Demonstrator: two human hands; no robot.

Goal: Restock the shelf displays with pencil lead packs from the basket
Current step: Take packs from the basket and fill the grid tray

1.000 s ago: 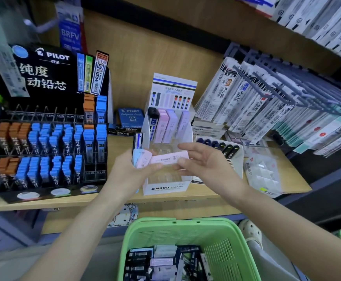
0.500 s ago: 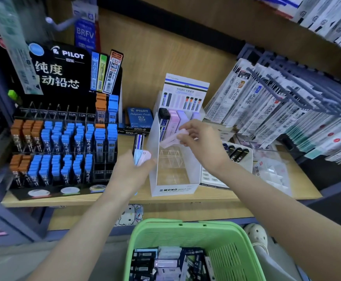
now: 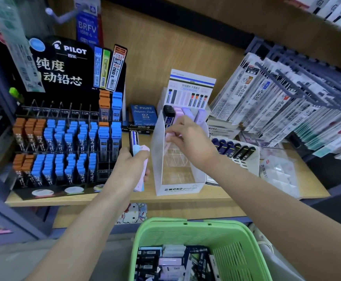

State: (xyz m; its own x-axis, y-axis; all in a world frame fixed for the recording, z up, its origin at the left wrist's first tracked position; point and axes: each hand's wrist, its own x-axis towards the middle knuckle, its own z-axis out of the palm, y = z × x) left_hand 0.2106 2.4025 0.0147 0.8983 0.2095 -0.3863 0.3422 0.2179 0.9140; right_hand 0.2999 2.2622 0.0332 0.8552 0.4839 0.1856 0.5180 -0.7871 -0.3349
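My right hand (image 3: 187, 142) pinches a pale pink lead pack (image 3: 169, 137) and holds it inside the white MONO display box (image 3: 177, 188), just below the packs standing in its back row (image 3: 182, 113). My left hand (image 3: 131, 167) grips a small bundle of lead packs (image 3: 138, 148), black, light blue and pink, to the left of that box. At the bottom, the green basket (image 3: 236, 258) holds several dark and pastel packs (image 3: 165, 262).
A black Pilot display rack (image 3: 64, 138) full of blue and orange lead tubes stands at the left of the wooden shelf (image 3: 185, 199). Hanging refill packs (image 3: 287, 98) fill the right. A white tray of dark tubes (image 3: 234, 151) and a clear divider box (image 3: 281, 175) lie right of the MONO box.
My right hand took a pink pack from the bundle in my left hand, carried it up to the MONO box and now lowers it inside. My left hand stayed beside the box.
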